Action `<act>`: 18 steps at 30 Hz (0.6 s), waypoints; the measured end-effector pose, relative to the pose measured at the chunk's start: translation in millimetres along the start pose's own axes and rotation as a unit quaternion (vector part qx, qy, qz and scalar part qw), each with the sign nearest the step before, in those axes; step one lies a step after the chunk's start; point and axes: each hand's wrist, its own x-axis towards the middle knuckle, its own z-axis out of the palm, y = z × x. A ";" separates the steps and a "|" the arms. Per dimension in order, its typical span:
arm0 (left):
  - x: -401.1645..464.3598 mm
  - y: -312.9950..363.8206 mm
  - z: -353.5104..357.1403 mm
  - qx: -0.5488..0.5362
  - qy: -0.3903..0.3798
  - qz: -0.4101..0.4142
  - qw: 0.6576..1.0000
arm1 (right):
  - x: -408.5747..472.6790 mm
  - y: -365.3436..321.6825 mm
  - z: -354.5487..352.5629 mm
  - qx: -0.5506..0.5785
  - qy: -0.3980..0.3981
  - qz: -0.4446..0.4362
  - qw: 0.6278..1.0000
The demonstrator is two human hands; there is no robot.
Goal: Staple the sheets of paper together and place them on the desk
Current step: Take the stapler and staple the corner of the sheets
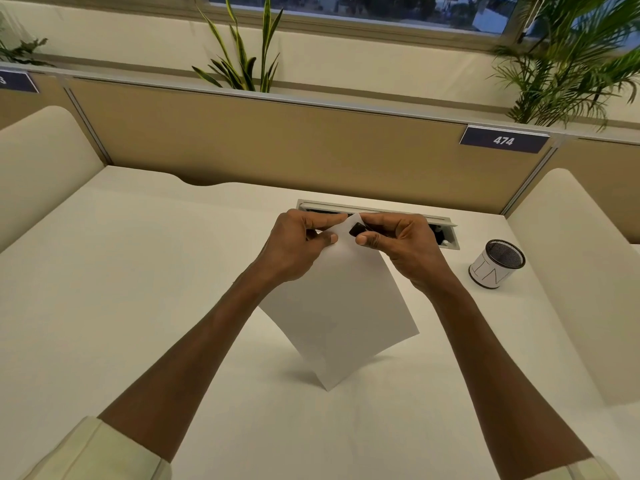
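White sheets of paper (341, 306) hang above the desk (138, 289), lifted by their top corner, with the lowest corner just touching or nearly touching the surface. My left hand (298, 245) pinches the paper's top edge between thumb and fingers. My right hand (398, 242) grips a small black stapler (356, 229), whose jaw sits over the paper's top corner. Most of the stapler is hidden inside the right hand.
A mesh pen cup (497, 263) with a white label stands on the desk at the right. A recessed cable tray (446, 233) lies behind my hands. Tan partition panels (311, 143) and cream side dividers enclose the desk. Plants stand behind the partition.
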 end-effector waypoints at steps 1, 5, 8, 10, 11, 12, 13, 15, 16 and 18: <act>-0.2 0.8 0.2 0.002 0.001 0.003 1.000 | -0.2 -0.7 0.0 0.003 0.002 0.001 1.000; 0.4 3.1 -0.1 0.013 0.002 0.012 1.000 | -0.8 -3.6 1.3 0.015 0.002 0.001 1.000; 0.5 4.4 -0.7 0.018 0.004 0.018 1.000 | -0.9 -6.7 1.2 0.019 0.002 -0.006 1.000; -0.1 5.3 -0.3 0.024 0.007 0.024 0.999 | -0.6 -7.4 0.6 0.018 0.002 -0.010 1.000; -0.1 5.6 -0.2 0.027 0.008 0.026 0.999 | -0.4 -7.5 0.4 0.018 0.002 -0.012 1.000; 0.1 5.2 -0.1 0.027 0.008 0.027 0.999 | 0.0 -7.3 0.1 0.016 0.003 -0.013 1.000; 0.4 5.0 -0.2 0.026 0.007 0.028 0.999 | 0.3 -7.1 0.1 0.013 0.004 -0.014 1.000; 1.2 4.0 -0.4 0.027 0.008 0.031 0.999 | 1.0 -6.9 0.1 0.007 0.005 -0.016 1.000; 1.6 3.5 -0.5 0.028 0.009 0.031 0.999 | 1.2 -7.4 0.1 0.005 0.005 -0.017 1.000; 2.2 3.2 -0.2 0.026 0.010 0.032 0.999 | 1.3 -8.0 0.4 0.004 0.004 -0.019 1.000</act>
